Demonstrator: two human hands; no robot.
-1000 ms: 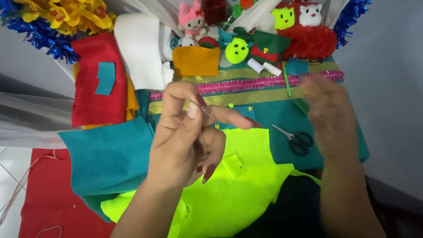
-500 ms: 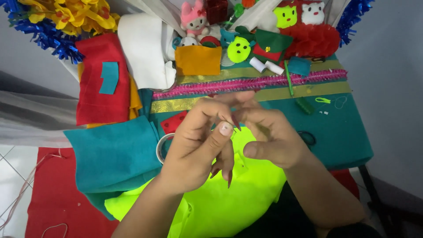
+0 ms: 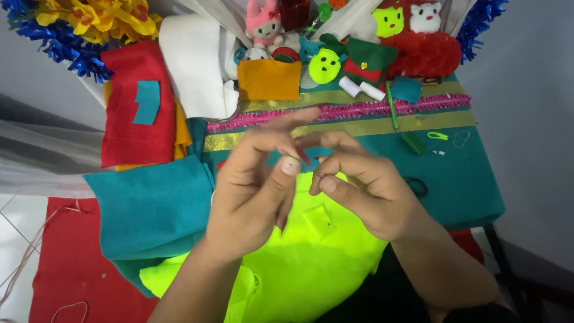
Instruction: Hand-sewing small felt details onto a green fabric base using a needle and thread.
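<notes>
Above a neon-yellow felt sheet (image 3: pixel 311 269), the left hand (image 3: pixel 254 191) and right hand (image 3: pixel 365 188) meet, fingertips pinched; what they grip cannot be made out. The felt looks soft, light and floppy, best pinched at an edge.

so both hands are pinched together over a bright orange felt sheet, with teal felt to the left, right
Not quite: the felt sheet under the left hand and right hand is neon yellow-green, not orange. The head view shows this. Teal felt does lie to the left.
</notes>
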